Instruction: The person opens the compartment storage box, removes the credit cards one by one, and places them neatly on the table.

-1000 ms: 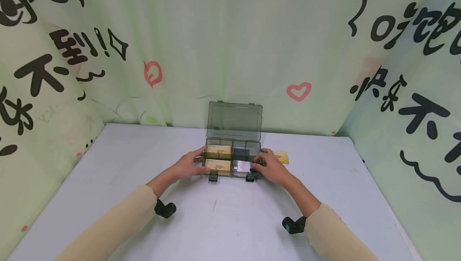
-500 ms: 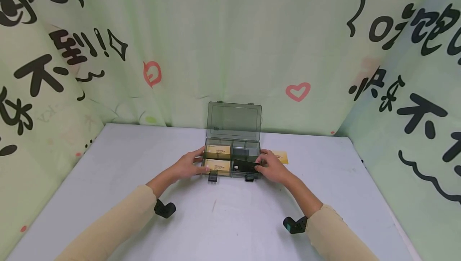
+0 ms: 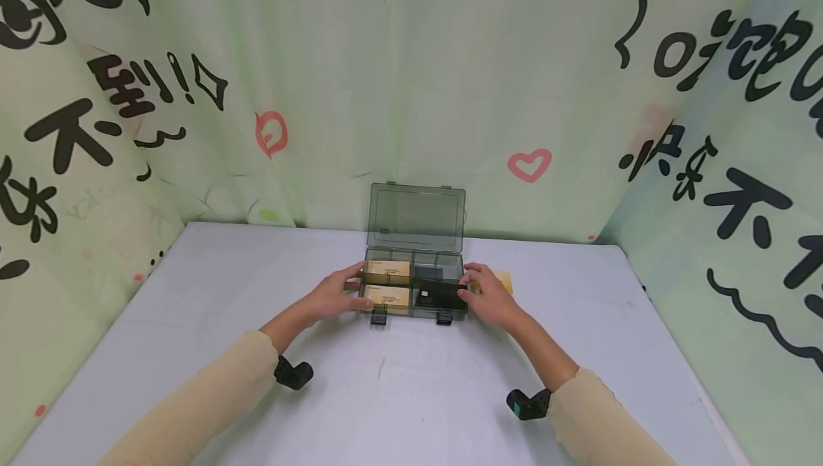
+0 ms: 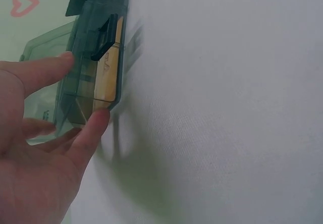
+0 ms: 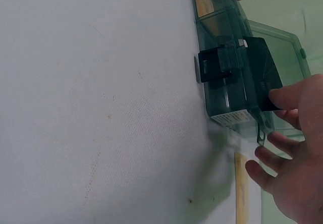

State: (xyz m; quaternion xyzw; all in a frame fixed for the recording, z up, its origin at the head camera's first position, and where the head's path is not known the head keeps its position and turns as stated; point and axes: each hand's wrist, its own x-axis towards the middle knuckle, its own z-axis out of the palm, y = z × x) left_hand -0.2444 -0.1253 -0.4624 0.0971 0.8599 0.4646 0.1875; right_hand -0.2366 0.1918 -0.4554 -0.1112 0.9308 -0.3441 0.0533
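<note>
A transparent grey-green plastic compartment box [image 3: 416, 219] stands on the table with its lid raised at the back. At its left end, my left hand [image 3: 337, 294] holds the box, fingers spread over the end wall in the left wrist view. My right hand [image 3: 485, 294] pinches a black card [image 3: 439, 294] with "VIP" lettering between thumb and fingers. The card leans in the front right compartment, its upper part above the rim in the right wrist view. Yellow stacks of cards or packs [image 3: 388, 297] fill the two left compartments.
A yellow card or pack [image 3: 505, 281] lies on the table right of the box, partly behind the right hand. Two dark latches [image 3: 379, 316] hang along the box's front. A printed curtain [image 3: 334, 94] rises behind the white table [image 3: 398, 394].
The black card has come up in the front right compartment, tilting so its dark lettered face shows to the front. My left hand has stayed at the box's left end.
</note>
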